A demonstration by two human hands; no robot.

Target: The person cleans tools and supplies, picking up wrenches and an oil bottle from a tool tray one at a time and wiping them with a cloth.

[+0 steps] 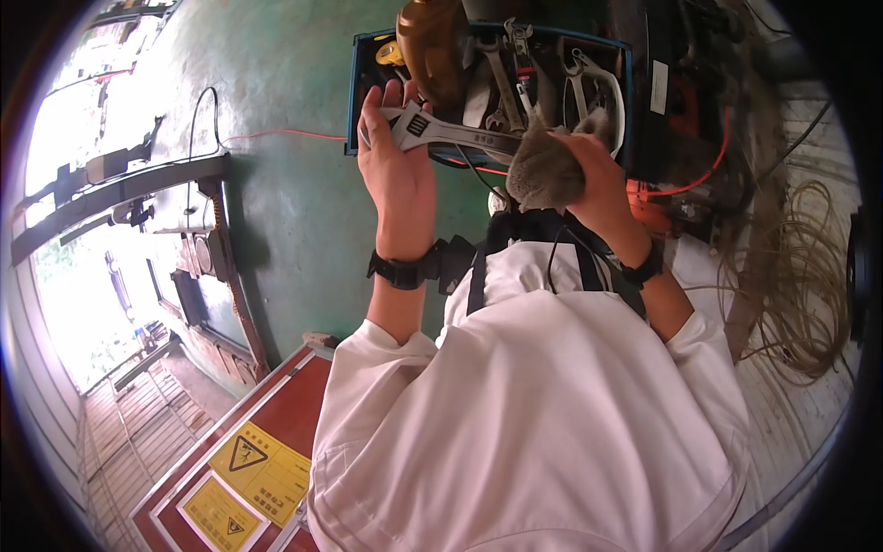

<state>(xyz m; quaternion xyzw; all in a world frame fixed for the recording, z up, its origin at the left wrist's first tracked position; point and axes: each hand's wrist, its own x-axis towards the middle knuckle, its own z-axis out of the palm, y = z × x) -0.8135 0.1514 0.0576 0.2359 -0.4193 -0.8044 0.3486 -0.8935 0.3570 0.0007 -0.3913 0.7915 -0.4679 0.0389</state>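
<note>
An adjustable wrench lies crosswise between my two hands, its jaw end to the left. My left hand holds the jaw end across its palm, with the fingers curled up around it. My right hand grips a fuzzy grey cloth, which covers the far end of the wrench handle. Beyond my hands sits a blue-edged tool box, holding several wrenches. A brown plastic bottle stands at its left side, beside a yellow item.
A red cabinet with yellow warning labels stands at lower left. Coiled tan hose or cable hangs at right. A red cord runs across the green floor. Dark machinery stands right of the tool box.
</note>
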